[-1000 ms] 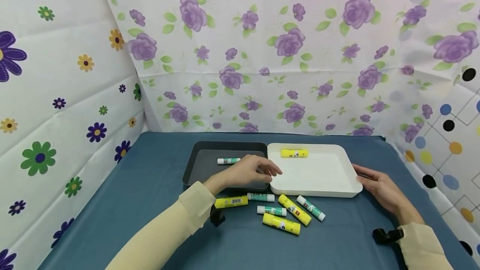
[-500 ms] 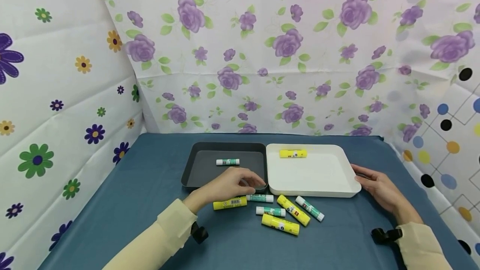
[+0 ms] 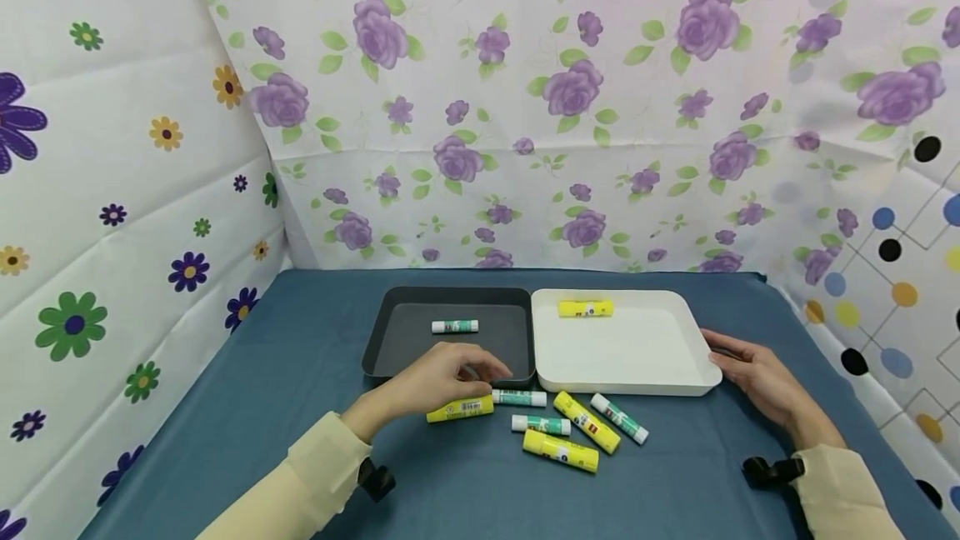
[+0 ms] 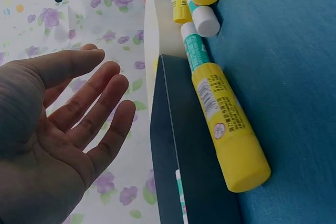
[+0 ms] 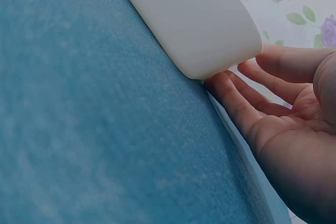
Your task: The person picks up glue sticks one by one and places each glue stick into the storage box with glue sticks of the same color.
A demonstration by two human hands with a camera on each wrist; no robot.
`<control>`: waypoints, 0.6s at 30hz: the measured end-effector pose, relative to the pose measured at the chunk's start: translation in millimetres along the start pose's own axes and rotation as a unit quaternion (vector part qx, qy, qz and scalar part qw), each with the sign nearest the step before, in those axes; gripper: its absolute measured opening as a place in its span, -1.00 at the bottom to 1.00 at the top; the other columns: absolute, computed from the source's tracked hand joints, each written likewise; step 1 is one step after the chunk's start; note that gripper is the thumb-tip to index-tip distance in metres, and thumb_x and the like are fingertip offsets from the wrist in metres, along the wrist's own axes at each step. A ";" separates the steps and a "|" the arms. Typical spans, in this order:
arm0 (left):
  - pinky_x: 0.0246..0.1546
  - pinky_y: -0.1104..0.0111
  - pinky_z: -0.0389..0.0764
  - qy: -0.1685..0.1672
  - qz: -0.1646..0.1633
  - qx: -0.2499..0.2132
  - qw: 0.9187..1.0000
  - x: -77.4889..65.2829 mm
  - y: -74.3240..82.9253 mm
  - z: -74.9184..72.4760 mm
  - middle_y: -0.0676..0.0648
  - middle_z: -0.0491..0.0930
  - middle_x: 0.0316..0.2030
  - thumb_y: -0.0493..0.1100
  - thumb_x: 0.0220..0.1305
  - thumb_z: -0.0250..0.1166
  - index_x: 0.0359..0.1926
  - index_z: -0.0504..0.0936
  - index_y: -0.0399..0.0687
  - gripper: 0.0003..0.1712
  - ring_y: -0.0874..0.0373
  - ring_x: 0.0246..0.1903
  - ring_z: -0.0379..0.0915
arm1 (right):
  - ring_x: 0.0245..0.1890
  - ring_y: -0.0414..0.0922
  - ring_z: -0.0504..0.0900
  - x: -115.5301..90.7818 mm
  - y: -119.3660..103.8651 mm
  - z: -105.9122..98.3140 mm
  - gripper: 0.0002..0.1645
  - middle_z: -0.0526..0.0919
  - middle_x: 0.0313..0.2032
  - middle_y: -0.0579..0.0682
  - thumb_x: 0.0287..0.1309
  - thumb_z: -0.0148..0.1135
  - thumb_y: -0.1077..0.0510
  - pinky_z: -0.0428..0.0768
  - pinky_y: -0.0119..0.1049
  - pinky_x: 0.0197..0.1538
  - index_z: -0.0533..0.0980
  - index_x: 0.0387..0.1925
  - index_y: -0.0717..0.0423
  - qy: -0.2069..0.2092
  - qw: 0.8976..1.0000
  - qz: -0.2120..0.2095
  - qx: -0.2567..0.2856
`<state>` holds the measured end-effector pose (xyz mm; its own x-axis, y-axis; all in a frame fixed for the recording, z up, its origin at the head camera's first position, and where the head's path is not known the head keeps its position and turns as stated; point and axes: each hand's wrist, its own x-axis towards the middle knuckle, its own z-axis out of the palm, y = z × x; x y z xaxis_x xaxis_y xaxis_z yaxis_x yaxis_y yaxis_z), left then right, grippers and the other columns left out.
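My left hand (image 3: 438, 377), fingers loosely bent and holding nothing, hovers at the front edge of the dark grey tray (image 3: 378, 348). Just below it lies a yellow glue stick (image 4: 231, 129), end to end with a white-and-green glue stick (image 3: 520, 397). With relaxed fingers my right hand (image 3: 768, 386) touches the right side of the white tray (image 3: 630, 357); its thumb is near the rim and its fingertips near the base in the right wrist view. Inside the dark tray lies one white-and-green glue stick (image 3: 455, 327). A yellow glue stick (image 3: 586, 308) lies in the white tray.
In front of the trays several more glue sticks lie on the blue cloth: a yellow one (image 3: 561, 451), a slanted yellow one (image 3: 587, 422), a green one (image 3: 542, 424) and another green one (image 3: 619, 418). Patterned cloth walls (image 3: 465, 215) stand behind and at both sides.
My left hand has moved left and toward me, from the seam between the trays to above the yellow glue stick. My right hand stays at the white tray.
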<state>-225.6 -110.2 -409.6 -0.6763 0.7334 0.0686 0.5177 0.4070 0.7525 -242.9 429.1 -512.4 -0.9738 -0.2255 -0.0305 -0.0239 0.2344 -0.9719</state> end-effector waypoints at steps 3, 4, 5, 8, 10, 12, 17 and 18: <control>0.01 0.28 0.67 0.001 -0.008 0.001 1.000 -3.7 -0.7 0.9 0.14 0.69 -0.03 -0.24 0.48 0.32 0.18 0.72 0.08 -0.68 0.27 -0.03 0.62 | 0.18 -0.54 0.50 -0.8 -0.2 -0.1 -0.18 0.39 0.30 -0.34 0.59 0.10 0.09 0.54 -0.57 0.13 0.01 0.61 0.33 -0.001 1.000 -0.001 0.003; 0.01 0.29 0.67 0.001 -0.011 0.001 1.000 -5.2 -0.8 0.8 0.11 0.70 -0.02 -0.25 0.48 0.31 0.18 0.72 0.07 -0.68 0.26 -0.03 0.62 | 0.18 -0.54 0.50 -1.1 -0.5 0.0 -0.19 0.39 0.29 -0.35 0.60 0.10 0.09 0.54 -0.56 0.13 0.01 0.61 0.34 -0.001 1.000 -0.003 0.003; 0.02 0.30 0.66 0.003 -0.014 0.002 1.000 -6.6 -1.4 0.6 0.08 0.70 -0.01 -0.26 0.48 0.31 0.18 0.72 0.06 -0.68 0.26 -0.02 0.61 | 0.19 -0.54 0.50 -1.3 -1.0 0.2 -0.19 0.39 0.29 -0.36 0.60 0.10 0.09 0.54 -0.57 0.14 0.01 0.61 0.35 -0.002 1.000 -0.005 0.003; 0.03 0.30 0.66 0.009 -0.021 0.012 1.000 -11.9 -3.4 -0.2 -0.02 0.70 0.01 -0.28 0.48 0.31 0.18 0.72 0.03 -0.68 0.21 -0.02 0.61 | 0.19 -0.56 0.49 -1.5 -3.0 0.6 -0.19 0.39 0.29 -0.38 0.60 0.09 0.10 0.54 -0.57 0.14 0.01 0.61 0.36 -0.004 1.000 -0.010 0.005; 0.02 0.29 0.65 0.016 -0.026 0.024 0.999 -15.9 -5.7 0.0 -0.08 0.70 0.02 -0.30 0.47 0.31 0.18 0.72 0.02 -0.67 0.17 -0.02 0.61 | 0.19 -0.59 0.46 -1.4 -4.0 0.6 -0.19 0.38 0.31 -0.36 0.60 0.09 0.09 0.53 -0.58 0.15 0.01 0.61 0.36 -0.005 1.000 -0.011 0.003; 0.03 0.24 0.66 0.024 -0.029 0.034 0.999 -20.1 -7.8 0.4 -0.07 0.70 0.02 -0.31 0.46 0.32 0.17 0.72 0.02 -0.66 0.14 -0.01 0.61 | 0.19 -0.60 0.45 -1.5 -4.4 0.7 -0.19 0.37 0.33 -0.34 0.60 0.09 0.09 0.52 -0.58 0.15 0.01 0.61 0.35 -0.004 1.000 -0.010 0.002; 0.00 0.12 0.65 0.041 -0.045 0.052 0.997 -31.2 -13.0 1.6 0.00 0.67 0.04 -0.31 0.43 0.34 0.17 0.72 0.03 -0.66 0.07 0.00 0.60 | 0.19 -0.61 0.45 -1.8 -3.9 1.5 -0.19 0.36 0.34 -0.32 0.60 0.09 0.09 0.52 -0.58 0.15 0.00 0.61 0.35 -0.004 1.000 -0.006 0.001; -0.01 0.10 0.64 0.044 -0.047 0.057 0.996 -33.3 -14.2 1.8 0.02 0.67 0.04 -0.31 0.43 0.35 0.17 0.72 0.03 -0.65 0.06 0.00 0.59 | 0.19 -0.60 0.45 -1.7 -3.7 1.6 -0.18 0.36 0.34 -0.32 0.60 0.09 0.08 0.52 -0.59 0.15 0.00 0.61 0.35 -0.004 1.000 -0.005 0.002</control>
<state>-209.5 -139.4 -423.7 -0.7652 0.6407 0.0629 0.5030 0.5341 0.6794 -240.8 427.1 -509.1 -0.9715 -0.2358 -0.0230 -0.0323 0.2282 -0.9731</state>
